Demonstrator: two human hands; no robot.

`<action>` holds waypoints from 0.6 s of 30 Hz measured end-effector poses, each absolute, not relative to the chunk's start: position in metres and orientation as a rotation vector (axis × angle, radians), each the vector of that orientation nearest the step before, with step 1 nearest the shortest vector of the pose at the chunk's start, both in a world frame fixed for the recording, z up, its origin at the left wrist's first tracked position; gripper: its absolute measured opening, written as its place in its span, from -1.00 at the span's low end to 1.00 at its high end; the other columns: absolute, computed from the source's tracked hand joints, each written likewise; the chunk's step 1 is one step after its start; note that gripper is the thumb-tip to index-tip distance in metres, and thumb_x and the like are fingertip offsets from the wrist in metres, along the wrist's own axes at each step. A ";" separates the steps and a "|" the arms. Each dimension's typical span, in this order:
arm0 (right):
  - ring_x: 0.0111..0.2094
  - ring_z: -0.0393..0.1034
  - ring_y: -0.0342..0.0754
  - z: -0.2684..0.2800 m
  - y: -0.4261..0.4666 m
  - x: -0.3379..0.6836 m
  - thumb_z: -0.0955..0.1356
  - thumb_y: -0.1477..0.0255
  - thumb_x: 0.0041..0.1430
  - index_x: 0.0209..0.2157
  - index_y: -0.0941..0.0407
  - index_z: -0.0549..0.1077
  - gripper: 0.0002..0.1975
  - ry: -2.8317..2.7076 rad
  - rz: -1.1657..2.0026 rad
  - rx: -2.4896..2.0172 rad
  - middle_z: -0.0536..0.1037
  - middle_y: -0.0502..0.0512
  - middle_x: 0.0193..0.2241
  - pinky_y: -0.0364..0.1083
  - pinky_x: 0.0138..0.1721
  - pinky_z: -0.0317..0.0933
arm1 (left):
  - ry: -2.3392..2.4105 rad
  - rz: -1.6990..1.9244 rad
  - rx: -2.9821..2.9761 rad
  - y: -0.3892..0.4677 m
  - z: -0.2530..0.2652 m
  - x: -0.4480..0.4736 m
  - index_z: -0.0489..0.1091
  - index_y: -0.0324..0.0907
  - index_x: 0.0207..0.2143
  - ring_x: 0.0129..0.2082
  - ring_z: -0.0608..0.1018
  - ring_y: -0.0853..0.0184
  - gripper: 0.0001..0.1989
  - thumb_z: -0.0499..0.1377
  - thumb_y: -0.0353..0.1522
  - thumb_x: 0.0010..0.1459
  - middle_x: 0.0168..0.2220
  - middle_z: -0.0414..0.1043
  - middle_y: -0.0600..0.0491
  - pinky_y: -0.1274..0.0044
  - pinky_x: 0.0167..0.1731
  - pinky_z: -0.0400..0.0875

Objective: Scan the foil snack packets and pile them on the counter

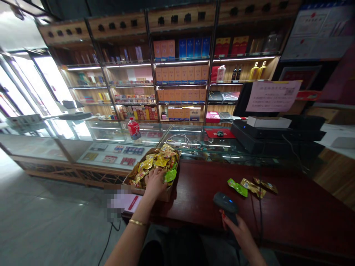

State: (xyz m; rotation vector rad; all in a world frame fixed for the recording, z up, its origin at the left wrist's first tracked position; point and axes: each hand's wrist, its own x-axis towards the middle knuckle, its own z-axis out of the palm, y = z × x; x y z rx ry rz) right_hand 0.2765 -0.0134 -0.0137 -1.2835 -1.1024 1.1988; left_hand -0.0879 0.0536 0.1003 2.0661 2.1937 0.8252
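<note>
My left hand (156, 180) reaches into a cardboard box (165, 194) heaped with gold snack packets (148, 162). Its fingers look bent and apart over the packets, their tips partly hidden. Beside the thumb side lies a green packet (170, 175); whether the hand touches it is unclear. Wrapped round the handle of a dark barcode scanner (226, 203), with a blue light on top, is my right hand (234, 225). The scanner is held over the dark red wooden counter (199, 184). To its right lie a green packet (237, 187) and gold-brown packets (253, 187).
A pink-and-white item (129, 202) lies at the counter's left edge by the box. Behind are a glass display counter (194, 142), a red-labelled bottle (134, 128), a cable (177, 138) and a red mat (220, 133). A black till (266, 138) stands right; a cord crosses the counter.
</note>
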 end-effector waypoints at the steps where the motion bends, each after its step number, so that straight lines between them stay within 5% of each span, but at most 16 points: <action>1: -0.50 0.37 0.00 -0.014 -0.014 0.276 0.52 -0.05 -0.20 -0.32 0.18 0.65 -0.42 -1.114 1.197 -1.286 0.51 0.02 -0.61 -0.04 -0.37 0.28 | 2.196 0.770 2.101 0.055 0.097 -0.090 0.54 0.01 0.02 0.17 0.29 -0.16 -0.49 0.27 -0.42 -0.04 0.14 0.41 -0.14 0.05 0.14 0.08; 6: -0.50 0.37 0.00 -0.010 -0.016 0.275 0.52 -0.04 -0.19 -0.30 0.18 0.66 -0.42 -1.147 1.183 -1.303 0.51 0.01 -0.61 -0.04 -0.35 0.28 | 2.140 0.822 2.145 0.056 0.094 -0.088 0.61 0.03 -0.13 0.15 0.33 -0.15 -0.65 0.32 -0.35 -0.03 0.07 0.48 -0.12 0.02 0.18 0.01; 11: -0.49 0.39 0.02 -0.007 -0.015 0.275 0.52 -0.08 -0.22 -0.33 0.17 0.66 -0.40 -1.135 1.186 -1.309 0.52 0.04 -0.61 -0.04 -0.37 0.29 | 1.850 1.556 1.654 0.043 0.101 -0.075 0.61 -0.04 -0.23 0.08 0.44 -0.08 -0.83 0.29 -0.27 0.11 -0.10 0.58 -0.10 0.12 0.18 0.16; 15: -0.50 0.39 0.01 -0.009 -0.014 0.276 0.51 -0.08 -0.20 -0.33 0.17 0.67 -0.40 -1.136 1.192 -1.304 0.52 0.04 -0.60 -0.05 -0.38 0.28 | 1.160 1.651 0.970 0.033 0.087 -0.033 0.46 -0.07 -0.05 -0.12 0.60 0.09 -0.60 0.35 -0.22 0.05 -0.19 0.61 -0.02 0.31 -0.08 0.46; 18: -0.51 0.37 -0.01 -0.011 -0.015 0.276 0.51 -0.09 -0.19 -0.29 0.18 0.66 -0.38 -1.143 1.201 -1.301 0.52 0.03 -0.60 -0.06 -0.40 0.26 | 0.962 1.418 0.644 0.034 0.066 0.002 0.43 -0.15 -0.18 -0.31 0.62 0.24 -0.72 0.33 -0.29 0.06 -0.29 0.59 0.01 0.46 -0.28 0.48</action>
